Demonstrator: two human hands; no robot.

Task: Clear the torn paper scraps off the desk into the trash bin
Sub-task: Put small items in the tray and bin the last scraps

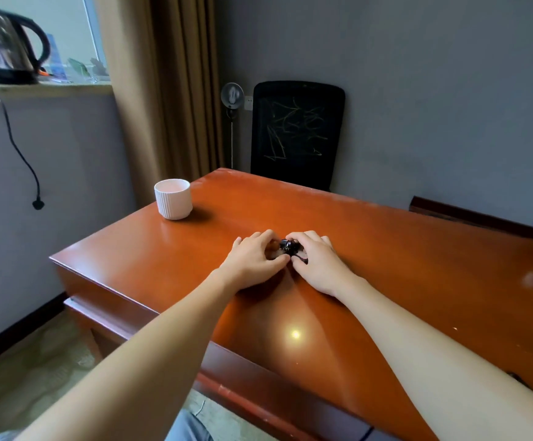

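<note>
Grey-walled room, with a curtain point(163, 90) hung at the left. The desk point(386, 265), of glossy red-brown wood, is seen from its near edge; a black chair point(297, 132) is set behind its far edge. A white ribbed pot point(173, 200), judged to serve as the bin, is stood open side up by the far-left corner.

Both forearms are stretched over the near edge, and the hands are brought together at the desk's middle. The left hand point(252, 262) and the right hand point(319, 262) are laid low on the wood, fingers curled inward from either side and closed round a small dark-and-pale bundle point(289, 246), taken to be the scraps gathered together. Its long axis cannot be told, since most of it is covered.

From the grip the pot lies to the far left, well apart. The left hand is the nearer to it, so a carry by that hand is judged the shorter.
</note>
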